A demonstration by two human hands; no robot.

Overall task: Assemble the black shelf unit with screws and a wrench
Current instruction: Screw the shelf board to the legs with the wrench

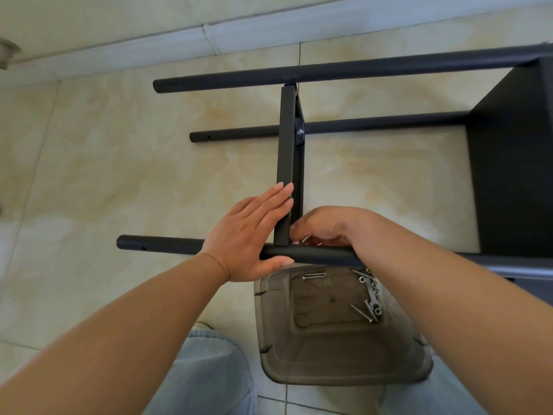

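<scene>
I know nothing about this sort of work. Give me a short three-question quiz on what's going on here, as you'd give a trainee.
1. True or false: the left hand lies with straight fingers against the upright crossbar.
2. Where are the spare screws? A) loose on the floor B) in the clear plastic bin C) on the black shelf panel
3. What is the right hand working at?

Key
1. True.
2. B.
3. The joint where the crossbar meets the near tube; its fingers curl there, and what they hold is hidden.

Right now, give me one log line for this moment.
left hand: flat against black metal crossbar | right hand: fingers curled at crossbar-tube joint, contents hidden | loose screws: in translucent brown plastic tray
</scene>
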